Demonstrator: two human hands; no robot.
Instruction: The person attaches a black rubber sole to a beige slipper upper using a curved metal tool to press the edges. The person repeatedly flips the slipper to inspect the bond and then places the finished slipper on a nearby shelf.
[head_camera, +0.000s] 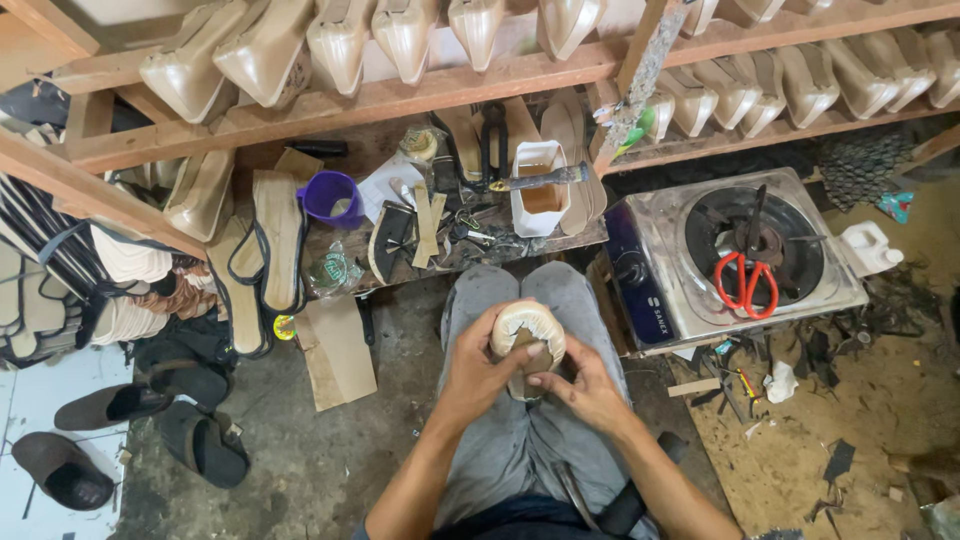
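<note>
While it rests on the knees in grey trousers, the shoe (527, 340), a cream upper pleated over a tan last, is gripped by both hands: left hand (478, 372) fingers clamped round its side, right hand (582, 388) fingers pinching its lower end. Risk, as judged: the smooth, rounded last could slip or the pleats spring loose if the pinch eases. Beyond: wooden table (545, 243) with white glue tub (540, 190), purple cup (332, 197); steel stove (735, 258) bearing red scissors (746, 283); shelf (440, 90) of glossy beige lasts.
</note>
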